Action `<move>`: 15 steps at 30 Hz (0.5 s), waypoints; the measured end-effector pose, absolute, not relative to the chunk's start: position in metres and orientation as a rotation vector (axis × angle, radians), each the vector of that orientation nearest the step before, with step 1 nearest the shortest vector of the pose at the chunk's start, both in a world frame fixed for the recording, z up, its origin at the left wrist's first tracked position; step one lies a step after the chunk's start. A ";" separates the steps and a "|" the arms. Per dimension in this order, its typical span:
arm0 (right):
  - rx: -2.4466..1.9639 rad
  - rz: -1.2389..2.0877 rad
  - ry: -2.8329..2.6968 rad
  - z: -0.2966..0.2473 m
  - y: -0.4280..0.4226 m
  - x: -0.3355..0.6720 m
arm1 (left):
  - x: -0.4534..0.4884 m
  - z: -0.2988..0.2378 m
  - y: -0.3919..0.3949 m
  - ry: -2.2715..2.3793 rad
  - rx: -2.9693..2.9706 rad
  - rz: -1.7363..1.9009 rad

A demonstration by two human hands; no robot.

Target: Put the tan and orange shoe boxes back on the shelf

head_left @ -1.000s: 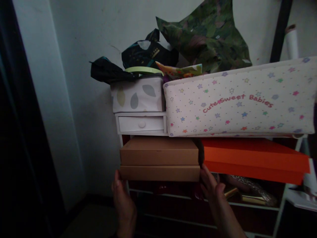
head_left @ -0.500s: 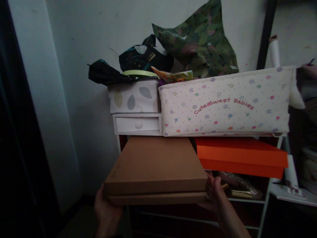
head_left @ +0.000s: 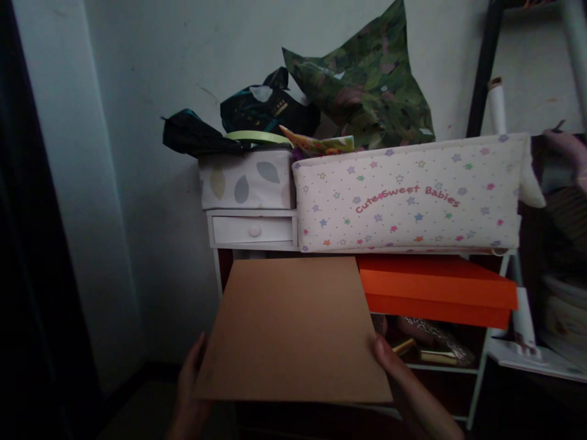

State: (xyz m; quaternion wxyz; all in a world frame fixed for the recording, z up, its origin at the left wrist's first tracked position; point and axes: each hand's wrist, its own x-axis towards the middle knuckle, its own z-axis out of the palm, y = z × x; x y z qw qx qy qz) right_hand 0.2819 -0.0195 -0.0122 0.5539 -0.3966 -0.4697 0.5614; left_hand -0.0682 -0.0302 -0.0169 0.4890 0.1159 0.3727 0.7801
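A brown cardboard box is held between my two hands in front of a shelf unit. Its flat top faces me, and its far edge lies at the upper shelf opening. My left hand grips the box's near left side, with part of the fingers hidden beneath it. On the opposite side my right hand holds the near right edge, thumb along the side and the other fingers out of sight. Just right of the box, an orange box juts out from the same shelf.
A white fabric bin with stars and a leaf-patterned box sit on top, holding dark bags and a camouflage-patterned bag. Below the leaf box is a small white drawer. Wrapped items lie on the shelf beneath the orange box.
The cardboard box has come back toward me and tipped, so its top shows more and its front side is hidden. Both hands keep hold of it. The view has shifted slightly.
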 end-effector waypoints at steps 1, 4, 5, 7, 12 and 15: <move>-0.963 1.344 -1.093 -0.010 -0.021 0.283 | -0.070 -0.017 -0.030 0.888 0.298 1.838; -0.957 1.416 -1.065 0.002 -0.034 0.284 | -0.074 -0.017 -0.028 0.829 0.331 1.687; -0.940 1.451 -1.066 0.006 -0.039 0.284 | -0.075 -0.017 -0.028 0.820 0.338 1.663; -0.895 1.529 -1.099 0.014 -0.050 0.285 | -0.075 -0.019 -0.027 0.811 0.349 1.640; -0.786 1.493 -1.333 0.017 -0.059 0.293 | -0.073 -0.025 -0.029 0.860 0.338 1.591; -0.747 1.413 -1.487 0.012 -0.057 0.304 | -0.071 -0.024 -0.032 0.839 0.331 1.630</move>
